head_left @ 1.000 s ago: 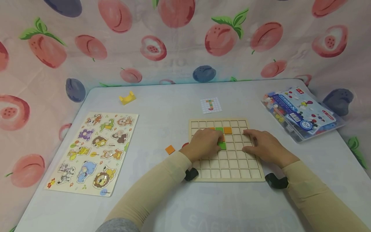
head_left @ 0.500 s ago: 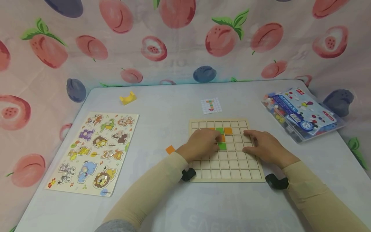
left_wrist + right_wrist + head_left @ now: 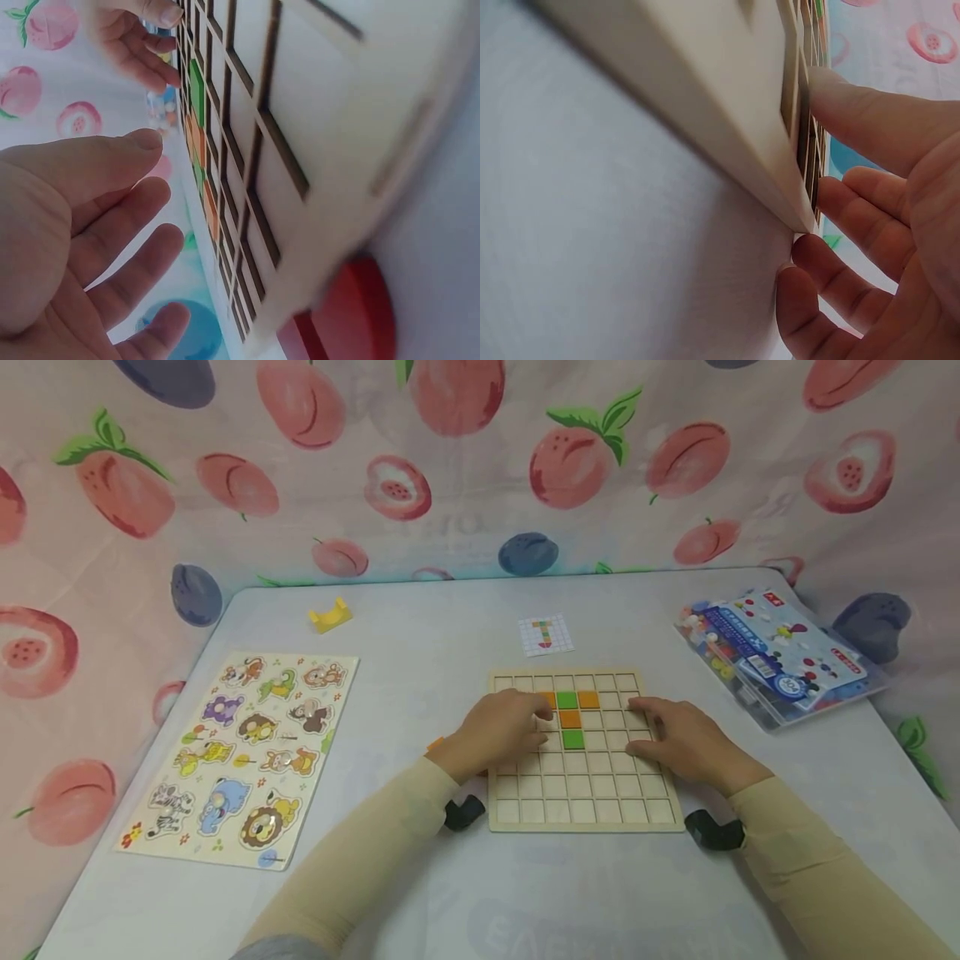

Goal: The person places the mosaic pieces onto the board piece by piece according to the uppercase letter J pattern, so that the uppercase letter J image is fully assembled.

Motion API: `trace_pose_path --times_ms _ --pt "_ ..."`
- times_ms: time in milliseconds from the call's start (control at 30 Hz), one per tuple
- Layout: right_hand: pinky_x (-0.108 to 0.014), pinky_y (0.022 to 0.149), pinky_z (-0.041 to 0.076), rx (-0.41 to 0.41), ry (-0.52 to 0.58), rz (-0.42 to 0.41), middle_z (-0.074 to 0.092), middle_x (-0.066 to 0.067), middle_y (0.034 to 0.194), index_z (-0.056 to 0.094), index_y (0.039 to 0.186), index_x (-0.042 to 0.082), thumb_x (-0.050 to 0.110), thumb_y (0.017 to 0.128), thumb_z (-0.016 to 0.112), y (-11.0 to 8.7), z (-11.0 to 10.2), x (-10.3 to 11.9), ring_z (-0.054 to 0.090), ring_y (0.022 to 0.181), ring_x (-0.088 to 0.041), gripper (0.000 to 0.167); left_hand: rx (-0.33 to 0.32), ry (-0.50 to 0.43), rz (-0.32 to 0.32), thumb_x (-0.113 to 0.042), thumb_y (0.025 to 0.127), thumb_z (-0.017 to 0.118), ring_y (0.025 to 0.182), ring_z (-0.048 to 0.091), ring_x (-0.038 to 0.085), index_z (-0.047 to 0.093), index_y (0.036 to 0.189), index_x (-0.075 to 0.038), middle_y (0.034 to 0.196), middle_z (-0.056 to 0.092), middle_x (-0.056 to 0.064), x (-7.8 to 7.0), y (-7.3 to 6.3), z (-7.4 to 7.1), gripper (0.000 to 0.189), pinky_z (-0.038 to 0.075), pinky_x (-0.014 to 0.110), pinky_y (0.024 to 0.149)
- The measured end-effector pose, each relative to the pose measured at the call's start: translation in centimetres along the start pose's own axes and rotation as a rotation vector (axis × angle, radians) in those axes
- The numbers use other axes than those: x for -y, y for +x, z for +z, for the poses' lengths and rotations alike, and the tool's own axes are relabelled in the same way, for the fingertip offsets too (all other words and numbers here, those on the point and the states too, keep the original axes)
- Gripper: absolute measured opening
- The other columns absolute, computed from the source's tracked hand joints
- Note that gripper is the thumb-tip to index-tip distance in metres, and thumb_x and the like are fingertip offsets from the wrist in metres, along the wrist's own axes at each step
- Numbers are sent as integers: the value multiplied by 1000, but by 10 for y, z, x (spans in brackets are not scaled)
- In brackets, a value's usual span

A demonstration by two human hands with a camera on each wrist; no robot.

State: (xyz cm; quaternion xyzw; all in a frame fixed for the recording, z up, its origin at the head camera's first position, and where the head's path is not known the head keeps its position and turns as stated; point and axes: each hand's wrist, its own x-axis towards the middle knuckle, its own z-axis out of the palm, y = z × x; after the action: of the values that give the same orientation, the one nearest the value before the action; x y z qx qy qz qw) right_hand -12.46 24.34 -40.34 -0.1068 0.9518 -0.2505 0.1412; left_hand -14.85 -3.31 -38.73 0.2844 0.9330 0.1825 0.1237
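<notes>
A wooden grid board point(image 3: 588, 814) lies on the table, holding a T of square tiles. Its top row runs orange, green point(image 3: 567, 700), orange point(image 3: 588, 699); below come another orange tile point(image 3: 571, 719) and a green tile point(image 3: 573, 739). My left hand point(image 3: 498, 732) hovers over the board's left columns, fingers spread and nothing between them in the left wrist view. At the right side, my right hand point(image 3: 693, 743) rests thumb and fingertips on the grid and its edge, fingers relaxed. Red pieces point(image 3: 356, 311) lie against the board's left edge, hidden by my hand in the head view.
An orange tile point(image 3: 435, 744) peeks out beside my left wrist. Behind the board lies a card point(image 3: 545, 635) with a coloured T pattern. An animal puzzle point(image 3: 330, 756) is at left, a yellow bracket point(image 3: 330, 615) at the back, a clear box of beads point(image 3: 787, 652) at right.
My left hand has moved left off the tile column and let it go, uncovering the lower orange and green tiles. The loose orange tile is now mostly hidden. My right hand stays put.
</notes>
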Motion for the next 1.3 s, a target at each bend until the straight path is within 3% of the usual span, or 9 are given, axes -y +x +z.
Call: trace_pose_path --times_ms 533,1300 --pt "-65 104 32 1 -3 13 49 -31 140 48 144 -3 36 90 75 0 1 1 42 127 -51 71 -37 -65 -104 -19 91 72 114 61 22 73 116 -15 115 71 -3 18 -25 -4 25 47 38 95" --pt "-65 107 29 11 18 25 46 -30 143 46 145 -2 31 91 73 -1 2 1 39 131 -51 69 -49 -54 -205 -15 88 75 107 61 22 73 115 -12 109 71 1 45 -48 -8 27 49 37 89"
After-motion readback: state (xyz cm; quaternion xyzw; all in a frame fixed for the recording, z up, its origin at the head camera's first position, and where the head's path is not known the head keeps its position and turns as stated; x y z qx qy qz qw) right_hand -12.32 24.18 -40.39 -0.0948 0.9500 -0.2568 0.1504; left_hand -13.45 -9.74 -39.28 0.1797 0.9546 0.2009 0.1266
